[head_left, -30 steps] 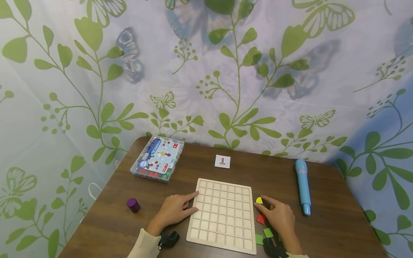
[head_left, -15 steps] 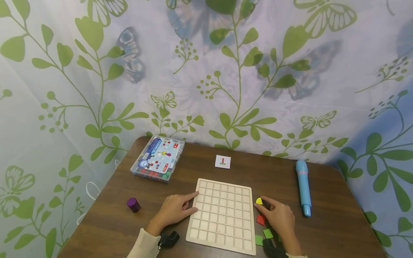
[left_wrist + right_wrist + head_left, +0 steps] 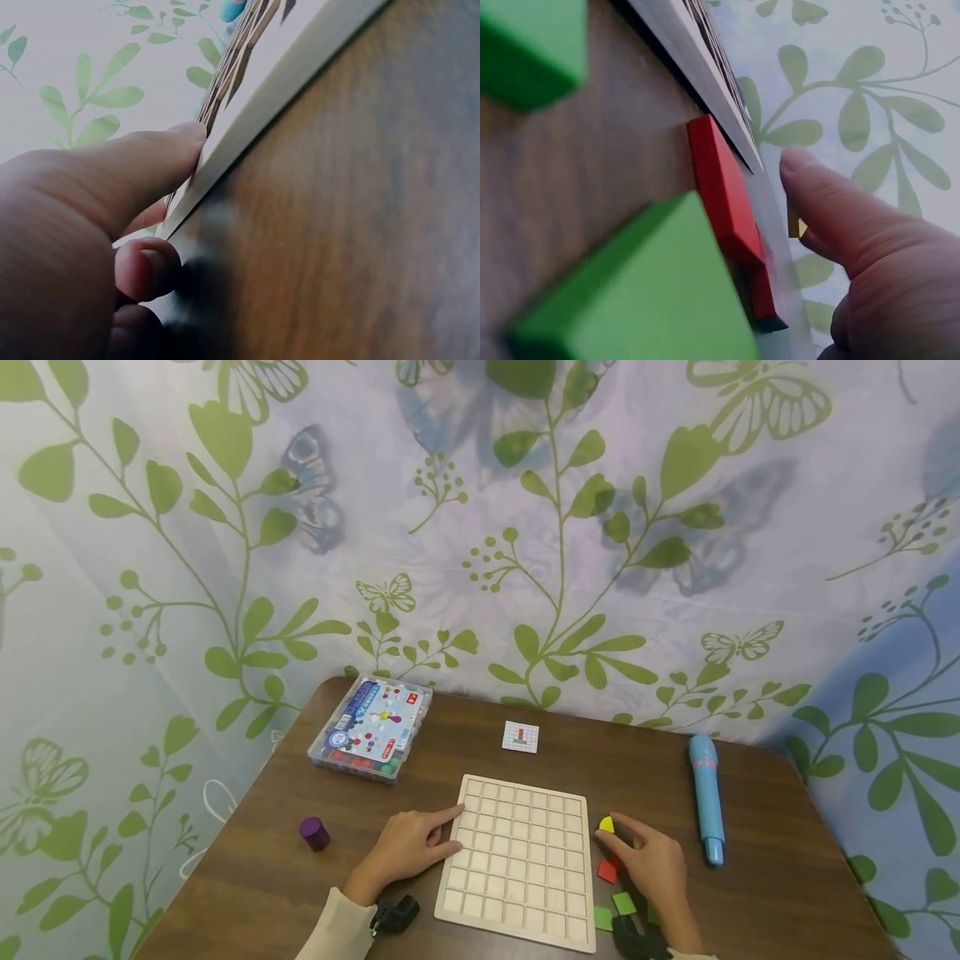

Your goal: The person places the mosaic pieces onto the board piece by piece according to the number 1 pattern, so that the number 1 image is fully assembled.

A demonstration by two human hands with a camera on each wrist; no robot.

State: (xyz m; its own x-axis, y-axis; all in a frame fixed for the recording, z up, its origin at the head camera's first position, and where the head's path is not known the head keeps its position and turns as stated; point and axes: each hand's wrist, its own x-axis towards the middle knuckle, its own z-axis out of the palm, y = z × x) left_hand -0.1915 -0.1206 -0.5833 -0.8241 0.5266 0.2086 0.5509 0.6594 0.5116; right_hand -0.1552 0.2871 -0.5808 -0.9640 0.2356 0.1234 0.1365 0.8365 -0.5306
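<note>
Yellow piece [image 3: 607, 824]: we see it pinched between fingers of right hand [image 3: 651, 864], just right of gridded board [image 3: 517, 864]. Left hand [image 3: 405, 847]: thumb and forefinger spread, touching board's left edge. Red pieces [image 3: 607, 872], then green pieces [image 3: 624, 903], nearer; patterned card [image 3: 521, 737] on surface [image 3: 630, 760] beyond board's far edge.

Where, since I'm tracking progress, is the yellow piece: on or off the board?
Off: the right hand pinches the yellow piece beside the board.

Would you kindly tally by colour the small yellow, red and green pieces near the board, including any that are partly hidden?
Yellow piece, pinched in the right hand: 1
Red pieces: 2, one partly hidden
Green pieces: 3, one mostly hidden
Total visible: 6
</note>
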